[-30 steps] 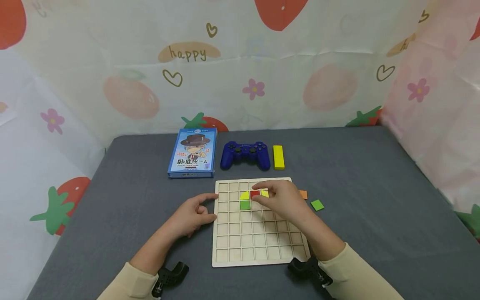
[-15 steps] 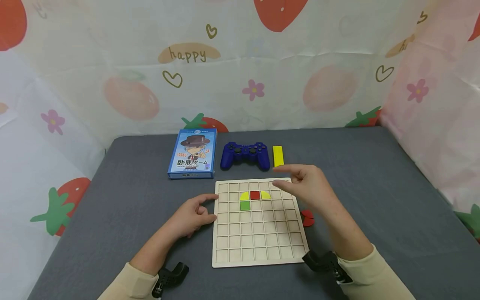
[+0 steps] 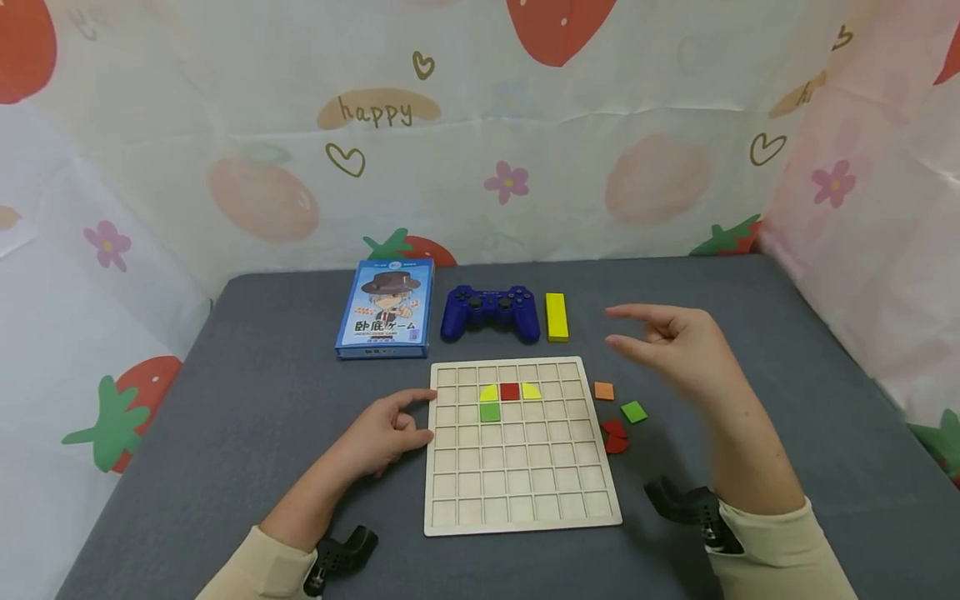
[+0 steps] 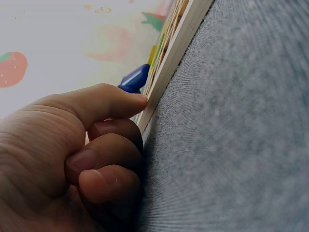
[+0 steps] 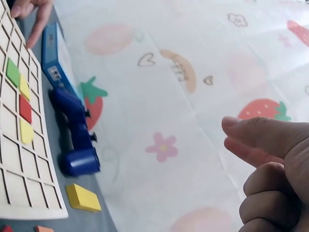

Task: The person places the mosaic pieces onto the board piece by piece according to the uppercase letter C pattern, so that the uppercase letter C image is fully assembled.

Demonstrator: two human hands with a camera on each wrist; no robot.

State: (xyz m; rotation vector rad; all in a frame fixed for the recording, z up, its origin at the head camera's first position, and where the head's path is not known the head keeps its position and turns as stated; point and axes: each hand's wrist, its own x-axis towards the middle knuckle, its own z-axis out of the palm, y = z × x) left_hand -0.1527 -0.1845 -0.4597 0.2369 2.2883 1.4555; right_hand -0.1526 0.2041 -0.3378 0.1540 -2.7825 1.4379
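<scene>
A wooden grid board (image 3: 522, 467) lies on the table. Set in its cells are a green square tile (image 3: 490, 412), a red square tile (image 3: 509, 391) and two yellow quarter-round tiles (image 3: 531, 391). My left hand (image 3: 381, 433) rests at the board's left edge, touching it with index finger and thumb; its other fingers are curled under. To the right of the board my right hand (image 3: 678, 346) hovers above the table, holding nothing, with index finger and thumb apart. Beneath and left of it lie an orange tile (image 3: 603, 391), a loose green tile (image 3: 633, 412) and red pieces (image 3: 616, 437).
Behind the board stand a blue game box (image 3: 386, 308), a blue game controller (image 3: 491, 312) and a yellow block (image 3: 557, 317). Grey cloth covers the table (image 3: 750, 333), and a patterned curtain (image 3: 570, 100) hangs around it.
The right hand has left the red tile in the board's grid and moved right, past the board's edge, uncovering the loose tiles there. My left hand has stayed put.
</scene>
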